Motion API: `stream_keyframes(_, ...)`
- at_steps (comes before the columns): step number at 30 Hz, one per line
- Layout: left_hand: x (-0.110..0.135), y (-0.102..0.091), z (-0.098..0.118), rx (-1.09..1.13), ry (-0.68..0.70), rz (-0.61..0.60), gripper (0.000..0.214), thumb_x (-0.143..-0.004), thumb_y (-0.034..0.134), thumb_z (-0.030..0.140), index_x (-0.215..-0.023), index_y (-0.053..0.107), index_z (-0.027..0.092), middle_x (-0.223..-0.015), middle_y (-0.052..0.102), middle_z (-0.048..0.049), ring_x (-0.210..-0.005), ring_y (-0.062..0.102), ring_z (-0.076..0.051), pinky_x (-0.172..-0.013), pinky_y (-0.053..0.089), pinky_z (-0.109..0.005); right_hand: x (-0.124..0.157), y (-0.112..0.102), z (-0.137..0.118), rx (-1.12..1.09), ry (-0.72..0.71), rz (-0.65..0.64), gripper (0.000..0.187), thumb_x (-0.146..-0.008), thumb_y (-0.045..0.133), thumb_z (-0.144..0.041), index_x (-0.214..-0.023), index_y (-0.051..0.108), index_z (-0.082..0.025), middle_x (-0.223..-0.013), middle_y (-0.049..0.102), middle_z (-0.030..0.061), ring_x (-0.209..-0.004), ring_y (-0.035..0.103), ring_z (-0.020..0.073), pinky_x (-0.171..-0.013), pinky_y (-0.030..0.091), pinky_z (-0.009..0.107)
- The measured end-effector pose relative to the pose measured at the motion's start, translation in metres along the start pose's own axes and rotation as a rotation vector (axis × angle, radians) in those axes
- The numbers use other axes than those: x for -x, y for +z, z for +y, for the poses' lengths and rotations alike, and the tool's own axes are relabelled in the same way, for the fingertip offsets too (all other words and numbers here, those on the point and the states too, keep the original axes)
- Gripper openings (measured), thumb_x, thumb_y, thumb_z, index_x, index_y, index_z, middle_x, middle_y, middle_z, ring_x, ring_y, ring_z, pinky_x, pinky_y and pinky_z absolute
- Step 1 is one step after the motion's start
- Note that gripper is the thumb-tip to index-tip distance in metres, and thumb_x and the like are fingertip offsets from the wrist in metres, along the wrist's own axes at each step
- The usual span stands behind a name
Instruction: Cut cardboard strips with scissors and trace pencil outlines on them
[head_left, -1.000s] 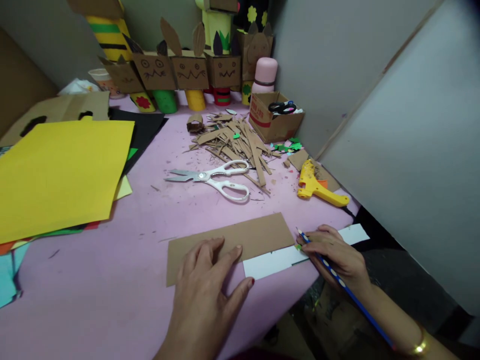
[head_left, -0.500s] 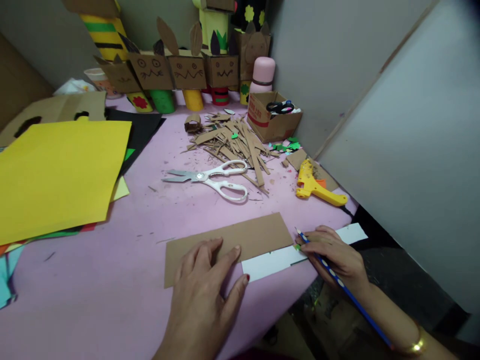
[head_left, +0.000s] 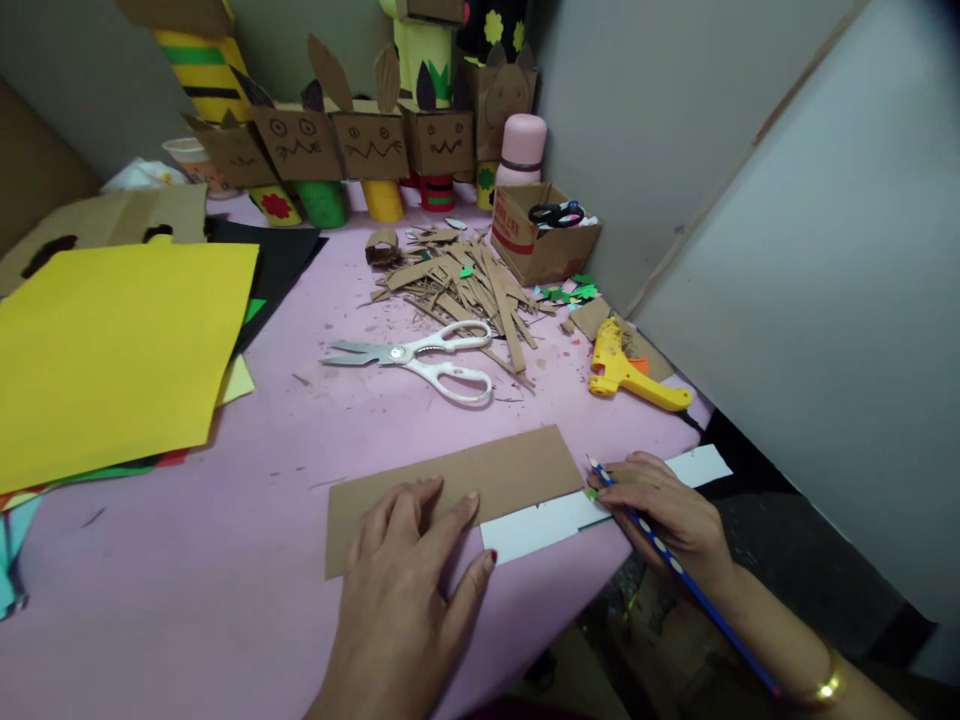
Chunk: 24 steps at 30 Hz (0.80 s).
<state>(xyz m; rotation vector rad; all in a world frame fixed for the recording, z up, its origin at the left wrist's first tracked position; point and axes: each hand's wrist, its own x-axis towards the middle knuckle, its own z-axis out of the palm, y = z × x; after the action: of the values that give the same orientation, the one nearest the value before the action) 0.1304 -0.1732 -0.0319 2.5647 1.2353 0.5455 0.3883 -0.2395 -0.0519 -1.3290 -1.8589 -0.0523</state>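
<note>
A flat brown cardboard strip (head_left: 495, 470) lies near the table's front edge. Fingers spread, my left hand (head_left: 409, 575) presses down on its left part. Along the strip's lower edge runs a white strip (head_left: 517, 528), with its right end sticking out past the table. My right hand (head_left: 667, 510) grips a blue pencil (head_left: 697, 590) and rests over the white strip. The pencil's tip is close to the cardboard's right end. A small green scrap (head_left: 591, 493) shows beside my right fingertips. White-handled scissors (head_left: 420, 358) lie spread apart beyond the cardboard.
Cardboard scraps (head_left: 465, 285) are heaped behind the scissors. A yellow glue gun (head_left: 634, 370) lies at the right, near an open box (head_left: 529, 250). Yellow sheets (head_left: 127, 350) cover the left side. Cardboard animal figures (head_left: 367, 145) and a pink bottle (head_left: 523, 145) stand at the back.
The whole view has shifted very slightly. Both hands, the pencil and the strips keep the same places relative to each other.
</note>
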Motion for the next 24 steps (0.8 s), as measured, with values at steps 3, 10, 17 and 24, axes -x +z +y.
stream_keyframes(3,-0.0005,0.0003,0.0001,0.002,0.005,0.005,0.033,-0.081,0.055,0.031,-0.113,0.060,0.025,-0.114,0.052,-0.0111,-0.107,0.046,-0.030,-0.084,0.044,-0.051,-0.0005,0.0010,-0.0006,-0.005,0.014,0.013,0.021,-0.079,0.054,-0.005,-0.086,0.064,-0.022,-0.078,0.075,0.0053,-0.076,0.071,0.0210,-0.075,0.052,0.037)
stream_keyframes(10,0.0012,-0.0003,0.0000,-0.001,0.000,-0.007,0.035,-0.080,0.057,0.034,-0.113,0.061,0.025,-0.114,0.052,-0.0118,-0.106,0.046,-0.031,-0.084,0.044,-0.053,0.0037,0.0040,0.0024,0.003,0.014,0.011,0.020,-0.078,0.054,-0.004,-0.086,0.064,-0.020,-0.080,0.074,0.0079,-0.077,0.070,0.0210,-0.075,0.052,0.039)
stream_keyframes(17,-0.0002,0.0015,-0.0014,0.005,-0.017,0.007,0.036,-0.077,0.059,0.037,-0.112,0.062,0.026,-0.115,0.053,-0.0109,-0.105,0.047,-0.031,-0.084,0.045,-0.053,-0.0010,0.0041,0.0003,-0.039,0.005,0.009,0.022,-0.080,0.051,-0.004,-0.087,0.064,-0.021,-0.078,0.074,0.0073,-0.077,0.069,0.0207,-0.072,0.053,0.039)
stream_keyframes(24,-0.0003,0.0008,-0.0001,-0.010,-0.005,-0.002,0.036,-0.078,0.059,0.035,-0.112,0.061,0.025,-0.114,0.053,-0.0121,-0.105,0.047,-0.032,-0.083,0.045,-0.054,0.0005,0.0044,-0.0002,-0.025,0.012,0.010,0.022,-0.080,0.051,-0.004,-0.088,0.064,-0.021,-0.080,0.073,0.0080,-0.078,0.069,0.0208,-0.074,0.054,0.040)
